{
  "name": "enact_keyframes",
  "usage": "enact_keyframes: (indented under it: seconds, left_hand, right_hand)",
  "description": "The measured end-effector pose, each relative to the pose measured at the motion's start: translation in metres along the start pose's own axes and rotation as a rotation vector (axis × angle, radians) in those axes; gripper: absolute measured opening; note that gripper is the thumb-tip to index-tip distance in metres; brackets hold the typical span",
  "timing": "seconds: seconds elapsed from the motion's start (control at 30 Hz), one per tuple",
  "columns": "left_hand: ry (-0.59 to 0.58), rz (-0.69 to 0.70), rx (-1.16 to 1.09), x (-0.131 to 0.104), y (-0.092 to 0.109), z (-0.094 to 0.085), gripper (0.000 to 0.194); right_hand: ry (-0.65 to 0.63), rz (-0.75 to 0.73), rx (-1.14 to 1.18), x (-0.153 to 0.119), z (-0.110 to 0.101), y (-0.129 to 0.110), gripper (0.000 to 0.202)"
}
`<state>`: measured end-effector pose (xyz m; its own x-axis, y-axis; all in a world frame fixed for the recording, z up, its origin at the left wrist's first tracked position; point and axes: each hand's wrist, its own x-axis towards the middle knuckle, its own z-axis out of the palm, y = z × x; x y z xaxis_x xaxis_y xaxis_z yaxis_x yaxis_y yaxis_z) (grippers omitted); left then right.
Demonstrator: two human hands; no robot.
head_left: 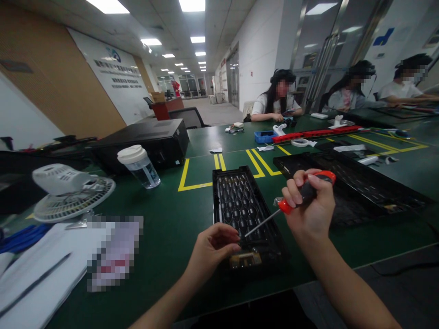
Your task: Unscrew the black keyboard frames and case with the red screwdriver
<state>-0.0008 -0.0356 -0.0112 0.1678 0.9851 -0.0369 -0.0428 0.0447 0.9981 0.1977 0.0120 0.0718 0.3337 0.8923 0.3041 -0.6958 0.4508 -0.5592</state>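
My right hand [313, 210] grips a red-and-black screwdriver [307, 193] by its handle. The shaft slants down to the left, and its tip is close to the fingers of my left hand [216, 244]. Those fingers are curled in a pinch at the near end of a black computer front panel [265, 201] with a honeycomb grille. Whatever they hold is too small or hidden to make out. A small circuit board [245, 260] with metal ports is at the panel's near edge, just below the fingertips.
Right of my hand lies a larger black case part [356, 183]. Behind are a blue box [265, 136] and a red strip [315, 133]. Leftward stand a lidded cup [140, 167], a black computer case [154, 141], a white fan [68, 192] and papers [51, 269]. Several people sit at the far side.
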Motion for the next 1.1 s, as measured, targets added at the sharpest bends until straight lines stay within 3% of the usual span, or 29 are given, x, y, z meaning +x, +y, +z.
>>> enact_keyframes:
  seconds: [0.23,0.8,1.1]
  left_hand:
    - [0.029,0.041,0.05,-0.004,-0.001,-0.003,0.016]
    - [0.034,0.04,0.01,-0.003,-0.001,-0.001,0.015]
    - [-0.024,-0.08,-0.095,-0.004,-0.003,0.002,0.021]
  right_hand:
    - [-0.043,-0.045,-0.016,-0.012,0.002,0.0,0.007]
    - [-0.063,-0.056,0.011,-0.009,-0.002,0.002,0.004]
    - [-0.239,-0.092,0.013,-0.008,-0.01,0.001,0.006]
